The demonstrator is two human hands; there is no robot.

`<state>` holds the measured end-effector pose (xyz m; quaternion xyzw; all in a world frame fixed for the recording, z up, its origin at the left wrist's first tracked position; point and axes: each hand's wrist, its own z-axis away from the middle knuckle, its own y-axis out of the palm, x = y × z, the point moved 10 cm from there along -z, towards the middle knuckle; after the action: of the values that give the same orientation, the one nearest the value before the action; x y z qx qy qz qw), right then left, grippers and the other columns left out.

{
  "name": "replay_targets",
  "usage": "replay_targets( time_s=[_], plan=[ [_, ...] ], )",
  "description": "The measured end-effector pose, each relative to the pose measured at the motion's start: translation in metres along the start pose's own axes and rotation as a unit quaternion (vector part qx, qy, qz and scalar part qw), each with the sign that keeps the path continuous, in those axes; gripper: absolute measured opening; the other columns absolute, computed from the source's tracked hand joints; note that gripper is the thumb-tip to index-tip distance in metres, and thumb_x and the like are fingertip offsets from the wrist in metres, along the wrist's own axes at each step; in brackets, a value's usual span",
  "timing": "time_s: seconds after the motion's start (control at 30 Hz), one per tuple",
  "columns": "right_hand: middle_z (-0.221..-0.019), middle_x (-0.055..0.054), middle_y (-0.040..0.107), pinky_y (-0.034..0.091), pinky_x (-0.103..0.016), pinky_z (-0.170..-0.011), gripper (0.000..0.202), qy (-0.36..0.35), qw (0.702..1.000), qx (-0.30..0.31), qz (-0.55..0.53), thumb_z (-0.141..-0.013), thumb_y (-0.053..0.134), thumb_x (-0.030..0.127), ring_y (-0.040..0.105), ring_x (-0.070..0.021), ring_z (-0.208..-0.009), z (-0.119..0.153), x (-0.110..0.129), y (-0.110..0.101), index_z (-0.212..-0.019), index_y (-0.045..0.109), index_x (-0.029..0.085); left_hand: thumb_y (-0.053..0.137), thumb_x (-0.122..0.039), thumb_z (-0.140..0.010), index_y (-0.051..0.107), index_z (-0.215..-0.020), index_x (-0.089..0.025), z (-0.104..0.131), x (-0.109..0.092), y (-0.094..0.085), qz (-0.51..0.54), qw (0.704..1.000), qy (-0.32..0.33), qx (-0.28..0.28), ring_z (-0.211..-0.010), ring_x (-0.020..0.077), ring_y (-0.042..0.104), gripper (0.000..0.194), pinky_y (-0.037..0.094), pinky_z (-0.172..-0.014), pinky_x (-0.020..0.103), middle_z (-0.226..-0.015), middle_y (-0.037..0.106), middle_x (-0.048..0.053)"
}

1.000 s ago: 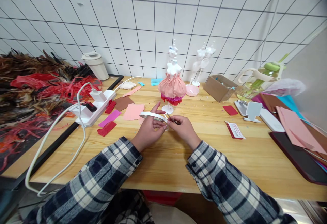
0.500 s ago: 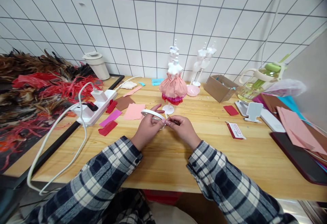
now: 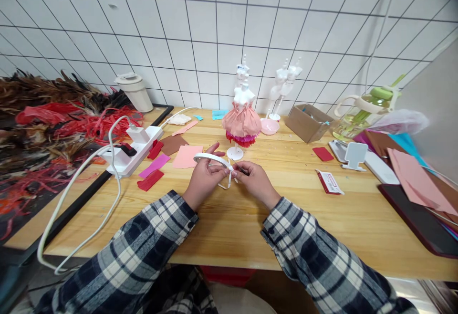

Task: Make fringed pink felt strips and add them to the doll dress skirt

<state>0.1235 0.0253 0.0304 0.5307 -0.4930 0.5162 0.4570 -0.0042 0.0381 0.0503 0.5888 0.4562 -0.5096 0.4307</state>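
Observation:
My left hand (image 3: 203, 180) is closed on a white tape roll (image 3: 211, 157), tilted, with a narrow white strip (image 3: 229, 178) running from it between my hands. Thumb and fingers of my right hand (image 3: 255, 180) pinch a small dark pointed tool (image 3: 236, 163), mostly hidden by the fingers, close to the strip. Just behind my hands stands a small white dress form (image 3: 244, 95) on a round base, wearing a pink gathered skirt (image 3: 242, 120) over magenta and red ruffles. Flat pink paper (image 3: 186, 156) lies left of the tape roll.
Left are a power strip (image 3: 138, 154) with looping cables, coloured paper pieces, a white cup (image 3: 135, 92) and feathers. More dress forms, a pink bowl (image 3: 269, 126) and a cardboard box (image 3: 308, 123) stand behind. On the right are a phone stand (image 3: 354, 155), a jug and paper sheets.
The tape roll has shifted slightly left and tilted with my left hand. More of the white strip now shows hanging and curling between my hands.

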Motion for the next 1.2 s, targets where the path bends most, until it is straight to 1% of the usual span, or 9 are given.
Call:
replay_targets(
  time_s=[0.27, 0.47, 0.57, 0.77, 0.87, 1.0, 1.07, 1.13, 1.2],
  plan=[
    [-0.073, 0.001, 0.065, 0.047, -0.026, -0.068, 0.02, -0.015, 0.999, 0.015, 0.024, -0.07, 0.066, 0.034, 0.058, -0.0129, -0.068, 0.0, 0.0, 0.001, -0.081, 0.064, 0.018, 0.075, -0.02, -0.065, 0.032, -0.142, -0.027, -0.001, 0.001, -0.002, -0.027, 0.999, -0.002, -0.019, -0.072, 0.0098, 0.065, 0.088, 0.057, -0.069, 0.027, -0.126, 0.05, 0.011],
    [-0.08, -0.001, 0.066, 0.047, -0.027, -0.071, 0.02, -0.026, 0.998, 0.007, 0.051, -0.07, 0.066, 0.031, 0.06, -0.0144, -0.074, 0.0, -0.001, 0.0, -0.085, 0.063, 0.018, 0.075, -0.019, -0.065, 0.03, -0.143, -0.027, 0.0, 0.004, -0.003, -0.031, 0.999, -0.016, -0.029, -0.074, 0.0121, 0.067, 0.09, 0.058, -0.07, 0.029, -0.124, 0.052, 0.011],
    [-0.081, -0.001, 0.067, 0.047, -0.027, -0.072, 0.019, -0.025, 0.997, 0.011, 0.067, -0.072, 0.064, 0.03, 0.061, -0.0142, -0.074, 0.0, -0.004, 0.0, -0.087, 0.062, 0.019, 0.073, -0.019, -0.066, 0.03, -0.143, -0.027, 0.0, 0.005, -0.003, -0.036, 0.999, -0.021, -0.032, -0.074, 0.0129, 0.067, 0.089, 0.058, -0.07, 0.029, -0.123, 0.053, 0.011],
    [-0.086, -0.001, 0.069, 0.048, -0.028, -0.075, 0.019, -0.017, 0.992, 0.022, 0.125, -0.075, 0.063, 0.028, 0.063, -0.0145, -0.078, 0.001, -0.01, 0.002, -0.092, 0.062, 0.019, 0.074, -0.018, -0.065, 0.027, -0.144, -0.025, 0.0, 0.008, -0.005, -0.063, 0.996, -0.044, -0.038, -0.07, 0.0126, 0.067, 0.092, 0.057, -0.063, 0.027, -0.121, 0.054, 0.012],
    [-0.089, 0.0, 0.07, 0.047, -0.028, -0.078, 0.018, -0.026, 0.987, 0.018, 0.158, -0.077, 0.063, 0.028, 0.065, -0.0155, -0.082, 0.003, -0.006, 0.002, -0.093, 0.062, 0.02, 0.074, -0.017, -0.065, 0.026, -0.145, -0.025, 0.0, 0.008, -0.005, -0.064, 0.996, -0.046, -0.034, -0.07, 0.013, 0.067, 0.093, 0.057, -0.062, 0.026, -0.12, 0.055, 0.012],
    [-0.089, 0.001, 0.071, 0.046, -0.029, -0.077, 0.014, -0.034, 0.975, 0.008, 0.219, -0.078, 0.064, 0.027, 0.065, -0.0164, -0.084, 0.007, 0.005, 0.001, -0.092, 0.062, 0.023, 0.072, -0.013, -0.065, 0.026, -0.145, -0.025, 0.001, 0.007, -0.007, -0.07, 0.995, -0.043, -0.047, -0.07, 0.0125, 0.068, 0.093, 0.057, -0.062, 0.025, -0.121, 0.056, 0.012],
    [-0.085, 0.003, 0.072, 0.045, -0.029, -0.076, 0.022, -0.029, 0.97, 0.012, 0.24, -0.079, 0.064, 0.026, 0.066, -0.0167, -0.082, 0.008, 0.008, 0.001, -0.1, 0.06, 0.025, 0.071, -0.01, -0.065, 0.026, -0.144, -0.025, 0.001, 0.008, -0.007, -0.071, 0.995, -0.046, -0.049, -0.069, 0.012, 0.068, 0.092, 0.057, -0.062, 0.024, -0.121, 0.056, 0.011],
    [-0.078, 0.005, 0.073, 0.044, -0.029, -0.075, 0.037, -0.024, 0.969, 0.021, 0.245, -0.079, 0.064, 0.024, 0.066, -0.017, -0.078, 0.009, 0.009, 0.002, -0.115, 0.053, 0.027, 0.069, -0.007, -0.064, 0.026, -0.144, -0.025, 0.001, 0.009, -0.005, -0.067, 0.996, -0.049, -0.045, -0.069, 0.0115, 0.068, 0.092, 0.057, -0.062, 0.025, -0.121, 0.056, 0.011],
    [-0.075, 0.005, 0.072, 0.043, -0.029, -0.074, 0.049, -0.025, 0.97, 0.026, 0.24, -0.079, 0.064, 0.023, 0.066, -0.0171, -0.076, 0.009, 0.01, 0.002, -0.124, 0.046, 0.027, 0.068, -0.006, -0.064, 0.028, -0.143, -0.026, 0.001, 0.009, -0.004, -0.062, 0.996, -0.051, -0.042, -0.069, 0.0112, 0.068, 0.091, 0.057, -0.063, 0.025, -0.12, 0.056, 0.01]
  ],
)
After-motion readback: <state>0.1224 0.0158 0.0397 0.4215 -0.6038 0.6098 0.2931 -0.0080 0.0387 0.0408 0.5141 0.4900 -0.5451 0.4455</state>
